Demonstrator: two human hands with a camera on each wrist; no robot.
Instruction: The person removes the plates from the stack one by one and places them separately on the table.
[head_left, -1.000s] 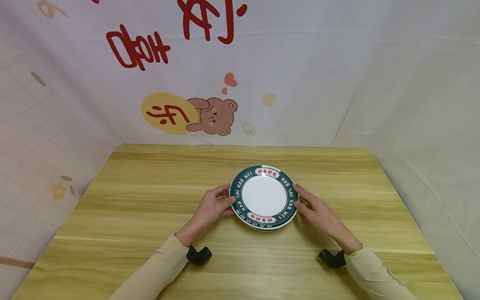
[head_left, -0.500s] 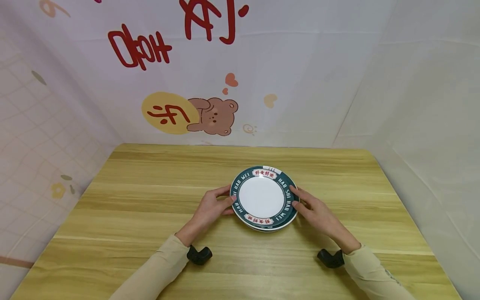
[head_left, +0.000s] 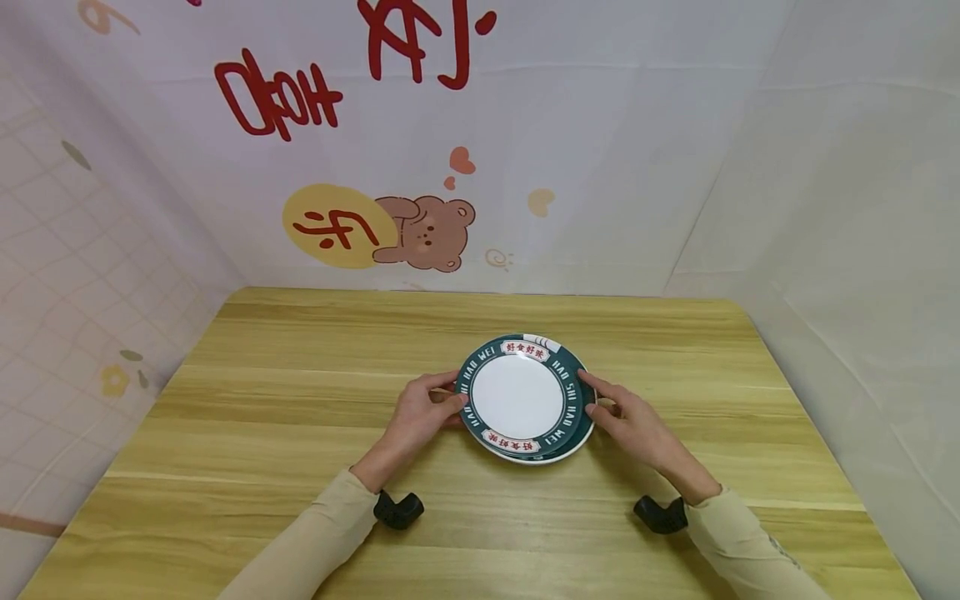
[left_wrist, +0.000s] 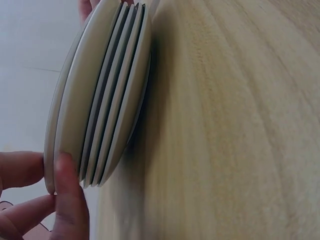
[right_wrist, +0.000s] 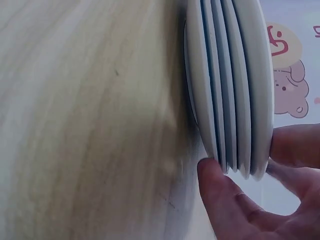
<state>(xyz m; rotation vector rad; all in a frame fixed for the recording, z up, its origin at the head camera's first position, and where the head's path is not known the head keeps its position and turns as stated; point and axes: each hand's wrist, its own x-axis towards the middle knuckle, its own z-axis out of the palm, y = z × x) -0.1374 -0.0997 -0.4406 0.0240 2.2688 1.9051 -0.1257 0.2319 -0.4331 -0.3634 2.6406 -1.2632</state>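
Head view | left hand (head_left: 418, 410), right hand (head_left: 636, 425): pinching glossy, round, stacked plates (head_left: 517, 396) by rims | wood-grain table (head_left: 315, 350)

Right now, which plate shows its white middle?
The top plate: its white middle is uncovered, while it hides the middles of the lower plates.

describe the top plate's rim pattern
The rim is dark green with white letters and red-lettered pale panels, clearest in the head view.
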